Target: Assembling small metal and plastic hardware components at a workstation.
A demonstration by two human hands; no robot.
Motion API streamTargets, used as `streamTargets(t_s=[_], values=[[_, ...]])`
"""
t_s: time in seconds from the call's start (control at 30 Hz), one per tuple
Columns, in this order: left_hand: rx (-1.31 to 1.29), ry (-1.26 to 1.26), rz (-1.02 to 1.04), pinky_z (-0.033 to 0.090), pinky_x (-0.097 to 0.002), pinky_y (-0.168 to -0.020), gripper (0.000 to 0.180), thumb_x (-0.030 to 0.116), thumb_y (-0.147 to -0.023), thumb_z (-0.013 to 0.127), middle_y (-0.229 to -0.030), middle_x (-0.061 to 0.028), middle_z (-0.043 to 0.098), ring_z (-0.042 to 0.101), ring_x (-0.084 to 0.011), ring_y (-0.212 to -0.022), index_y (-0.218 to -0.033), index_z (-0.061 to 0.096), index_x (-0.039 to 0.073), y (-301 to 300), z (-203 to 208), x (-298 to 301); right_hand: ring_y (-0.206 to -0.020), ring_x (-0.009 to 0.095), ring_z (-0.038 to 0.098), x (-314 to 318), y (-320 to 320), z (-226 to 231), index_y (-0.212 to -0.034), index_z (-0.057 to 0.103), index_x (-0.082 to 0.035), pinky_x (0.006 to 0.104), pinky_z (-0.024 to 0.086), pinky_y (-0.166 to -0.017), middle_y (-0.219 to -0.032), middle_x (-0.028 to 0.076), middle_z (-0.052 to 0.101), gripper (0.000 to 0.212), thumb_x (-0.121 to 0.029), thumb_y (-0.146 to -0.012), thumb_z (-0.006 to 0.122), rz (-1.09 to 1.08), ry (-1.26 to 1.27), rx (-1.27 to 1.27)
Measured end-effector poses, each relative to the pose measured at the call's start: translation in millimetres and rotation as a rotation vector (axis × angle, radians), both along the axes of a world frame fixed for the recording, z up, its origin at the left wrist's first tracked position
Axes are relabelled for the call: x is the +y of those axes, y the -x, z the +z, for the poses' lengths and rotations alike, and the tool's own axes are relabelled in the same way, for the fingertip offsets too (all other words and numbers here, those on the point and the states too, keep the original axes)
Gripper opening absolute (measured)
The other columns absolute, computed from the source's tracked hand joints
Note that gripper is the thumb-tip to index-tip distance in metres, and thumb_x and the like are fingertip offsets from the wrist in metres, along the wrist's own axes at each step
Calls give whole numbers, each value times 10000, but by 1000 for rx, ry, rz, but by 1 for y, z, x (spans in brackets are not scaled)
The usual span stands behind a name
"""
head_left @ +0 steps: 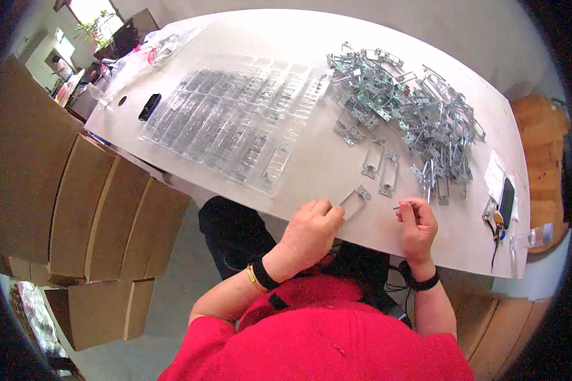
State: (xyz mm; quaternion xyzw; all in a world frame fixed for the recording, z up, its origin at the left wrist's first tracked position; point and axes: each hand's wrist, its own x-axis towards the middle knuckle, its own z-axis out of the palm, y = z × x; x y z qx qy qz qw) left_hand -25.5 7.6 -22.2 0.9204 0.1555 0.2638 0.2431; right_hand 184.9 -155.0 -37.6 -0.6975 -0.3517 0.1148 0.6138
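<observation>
My left hand (309,233) is closed on one end of a thin grey metal frame (361,193), which tilts up and to the right over the table's near edge. Across a small gap, my right hand (418,230) is pinched, with the tip of a small dark thin piece (398,207) showing between the fingers; its kind is too small to make out. Just beyond the hands, two similar metal frames (388,173) lie side by side on the white table (318,159). A large tangled heap of metal frames (419,108) spreads behind them.
A clear plastic tray (229,120) with long compartments, many holding metal frames, covers the table's left half. At the right edge are a phone (507,193), keys (499,223) and a clear bottle (531,237). Cardboard boxes (102,209) stand on the left.
</observation>
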Motion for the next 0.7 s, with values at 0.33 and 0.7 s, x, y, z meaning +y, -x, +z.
streamTargets(t_s=[0.33,0.7], values=[[18,92,-51,523,-490,-780,98,72,-916,676,-927,-176,631,640,-406,-878,-990,621,36,12,32,7,-759,66,602,1,-3,-2,-1046,674,-46,232,501,-702,-864,-5,673,100,-144,-1063,667,28,43,16],[-151,55,428,541,-442,-795,82,42,-920,703,-941,-206,688,675,-399,-906,-978,690,-14,83,116,98,-762,79,616,2,-6,-3,-1025,679,-61,242,493,-687,-857,0,693,75,-131,-1049,679,16,83,127]])
